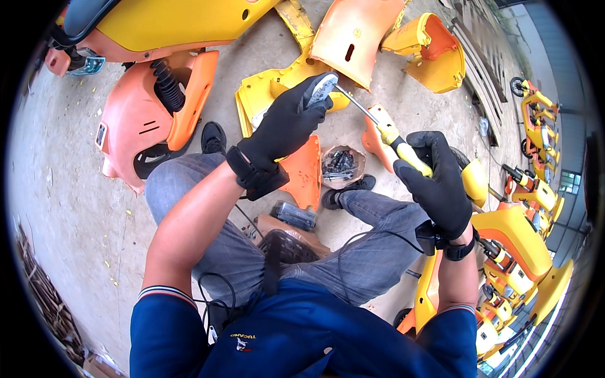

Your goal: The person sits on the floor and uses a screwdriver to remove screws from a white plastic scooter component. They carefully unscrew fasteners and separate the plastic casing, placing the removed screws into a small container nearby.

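Observation:
In black gloves, my left hand grips a small rounded part with a pale, whitish-grey face. My right hand is closed around the yellow and black handle of a screwdriver. Its metal shaft slants up to the left, and the tip meets or nearly meets the right edge of the small part; contact is too fine to tell. Both hands are held in the air above my knees. Below them, between my feet, sits an open bag of small dark pieces.
Yellow and orange body panels lie on the concrete floor ahead. A faded orange scooter rests at the left. Several yellow scooters line the right side. Near my lap are a clear plastic box and loose black cables.

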The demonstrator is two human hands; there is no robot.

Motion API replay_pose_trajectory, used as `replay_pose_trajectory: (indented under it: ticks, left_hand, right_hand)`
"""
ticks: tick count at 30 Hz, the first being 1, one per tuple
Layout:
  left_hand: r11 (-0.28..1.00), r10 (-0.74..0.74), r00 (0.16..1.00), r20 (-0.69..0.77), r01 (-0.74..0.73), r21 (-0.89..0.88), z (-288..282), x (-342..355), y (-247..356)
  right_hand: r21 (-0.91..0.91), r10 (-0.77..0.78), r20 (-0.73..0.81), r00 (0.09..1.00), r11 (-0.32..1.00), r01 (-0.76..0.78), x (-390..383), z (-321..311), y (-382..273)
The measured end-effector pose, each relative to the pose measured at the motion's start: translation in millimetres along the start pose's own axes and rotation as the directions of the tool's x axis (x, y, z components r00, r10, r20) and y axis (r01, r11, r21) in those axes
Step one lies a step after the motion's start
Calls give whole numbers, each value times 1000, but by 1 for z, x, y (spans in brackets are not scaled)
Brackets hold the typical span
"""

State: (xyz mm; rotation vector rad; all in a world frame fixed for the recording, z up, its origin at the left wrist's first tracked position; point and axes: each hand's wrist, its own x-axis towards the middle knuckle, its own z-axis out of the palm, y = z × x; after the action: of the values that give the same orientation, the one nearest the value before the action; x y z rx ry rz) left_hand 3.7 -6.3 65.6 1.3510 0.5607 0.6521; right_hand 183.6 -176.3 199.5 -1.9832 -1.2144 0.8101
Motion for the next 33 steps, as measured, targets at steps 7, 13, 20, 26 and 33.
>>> replay_pose_trajectory:
  ticks: [7, 13, 20, 26, 33]
  left_hand:
    - [1000, 0, 1000, -30, 0, 19, 1, 1, 1]
    - [999, 30, 999, -19, -29, 27, 0, 1, -1]
    - [1000, 5, 1000, -2, -5, -14, 1, 1, 0]
    - [999, 38, 999, -9, -38, 15, -1, 2, -2]
    - [999, 31, 999, -38, -31, 7, 1, 0, 3]
  right_hand:
    - [-670, -481, 20, 877, 645, 369, 0, 3, 7]
    - [-420, -207, -27, 978, 890, 177, -1, 0, 8]
    - [108, 277, 105, 955, 951, -288, 3, -9, -6]
    - [-423, -288, -12, 958, 869, 256, -2, 2, 4]
    - [-305, -213, -42, 976, 933, 190, -5, 9, 1]
